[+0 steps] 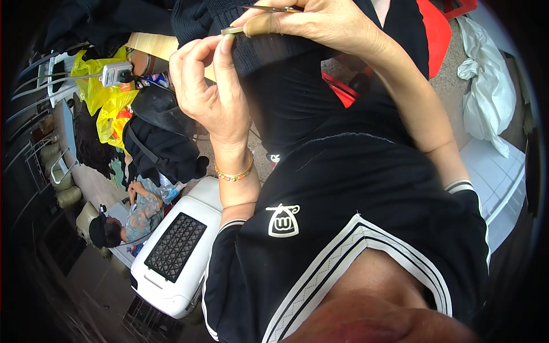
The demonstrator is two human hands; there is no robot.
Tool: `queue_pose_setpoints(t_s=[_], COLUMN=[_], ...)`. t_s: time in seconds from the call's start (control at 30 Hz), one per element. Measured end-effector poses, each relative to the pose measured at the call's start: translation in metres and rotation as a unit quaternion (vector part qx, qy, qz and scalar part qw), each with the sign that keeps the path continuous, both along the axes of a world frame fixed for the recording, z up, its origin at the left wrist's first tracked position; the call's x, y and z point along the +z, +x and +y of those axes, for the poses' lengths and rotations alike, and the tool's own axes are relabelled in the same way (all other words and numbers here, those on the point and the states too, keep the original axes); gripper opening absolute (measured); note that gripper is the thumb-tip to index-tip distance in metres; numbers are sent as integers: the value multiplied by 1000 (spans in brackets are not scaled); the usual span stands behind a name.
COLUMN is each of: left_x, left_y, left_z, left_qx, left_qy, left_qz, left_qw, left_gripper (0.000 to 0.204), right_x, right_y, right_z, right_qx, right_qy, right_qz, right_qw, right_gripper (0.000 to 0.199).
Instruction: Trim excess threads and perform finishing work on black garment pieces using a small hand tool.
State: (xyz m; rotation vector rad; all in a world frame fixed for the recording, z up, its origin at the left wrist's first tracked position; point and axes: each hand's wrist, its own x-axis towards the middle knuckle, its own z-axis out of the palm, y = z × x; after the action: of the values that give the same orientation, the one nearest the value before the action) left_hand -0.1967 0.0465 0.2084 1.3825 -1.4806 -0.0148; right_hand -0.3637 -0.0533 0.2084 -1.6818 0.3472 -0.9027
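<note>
My left hand (209, 86) is closed in a pinch near the top of the view, with a beaded bracelet (233, 176) on its wrist. Between its fingertips is the end of a small, flat, olive-coloured piece (231, 30), whose kind I cannot make out. Bent in from the right, my right hand (320, 24) meets the piece's other end, a tan finger cover (262, 24) on one digit. A thin dark pointed metal tool (273, 8) sticks out of the right hand's fingers. Black ribbed knit fabric (251, 54) lies on my lap just beneath both hands.
At left are yellow plastic bags (106, 97), a white power strip (116, 74) with cables and a black bag (157, 137). A white case with a black grille (177, 246) stands beside me. Another person (137, 220) sits beyond it. Right: red stool (436, 37), white bag (486, 80).
</note>
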Motion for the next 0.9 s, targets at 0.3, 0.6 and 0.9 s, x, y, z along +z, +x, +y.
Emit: queue_pose_setpoints(t_s=[0.3,0.6,0.9], left_x=[0,6,7], left_y=[0,3,9], left_z=[-12,-14,-15], left_qx=[-18,-24,-58], left_qy=[-66,-31,2], left_qz=[-122,-63,-2], left_qw=[990,997,998], left_gripper=[10,9,5], right_x=[2,21,37], right_y=[4,-22,-21], right_z=[12,25,33], right_qx=[-75,-170,-200], right_qy=[36,-301,-353], right_qz=[-16,74,157], right_qw=[996,935,900], right_gripper=[34,32,30])
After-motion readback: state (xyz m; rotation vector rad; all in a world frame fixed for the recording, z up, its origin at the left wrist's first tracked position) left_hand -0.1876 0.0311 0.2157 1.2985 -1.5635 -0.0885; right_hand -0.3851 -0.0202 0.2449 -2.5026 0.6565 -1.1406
